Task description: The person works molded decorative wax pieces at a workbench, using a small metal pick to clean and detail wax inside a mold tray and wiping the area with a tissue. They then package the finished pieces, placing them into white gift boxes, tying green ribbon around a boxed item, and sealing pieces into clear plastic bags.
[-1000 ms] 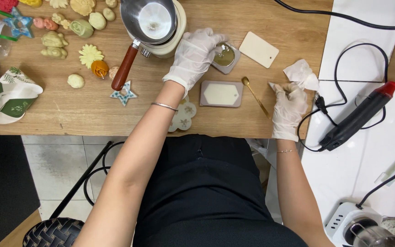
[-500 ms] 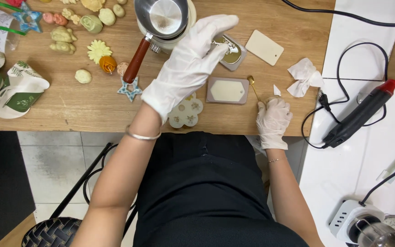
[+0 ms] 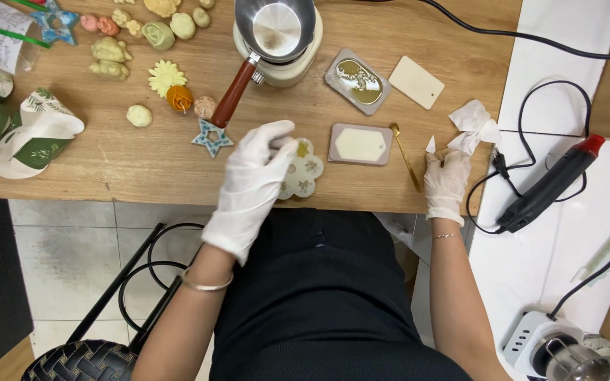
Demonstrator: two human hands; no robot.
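**Two gloved hands at a wax-casting bench**

The left hand (image 3: 252, 185), fingers loosely spread, is laid over one flower-shaped mould (image 3: 303, 169). The right hand (image 3: 446, 180), fingers curled, holds nothing that can be seen; one gold spoon (image 3: 405, 159) lies at its 9 o'clock. Two rectangular moulds (image 3: 360, 144) and one melting pot (image 3: 275, 28) are seen at 12 o'clock.

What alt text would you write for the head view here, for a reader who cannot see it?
Seen from above, a seated person in white gloves rests the left hand on a pale flower-shaped mould at the near edge of a wooden table, while the right hand lies beside a crumpled tissue. Between them sit a grey tag-shaped mould and a gold spoon.
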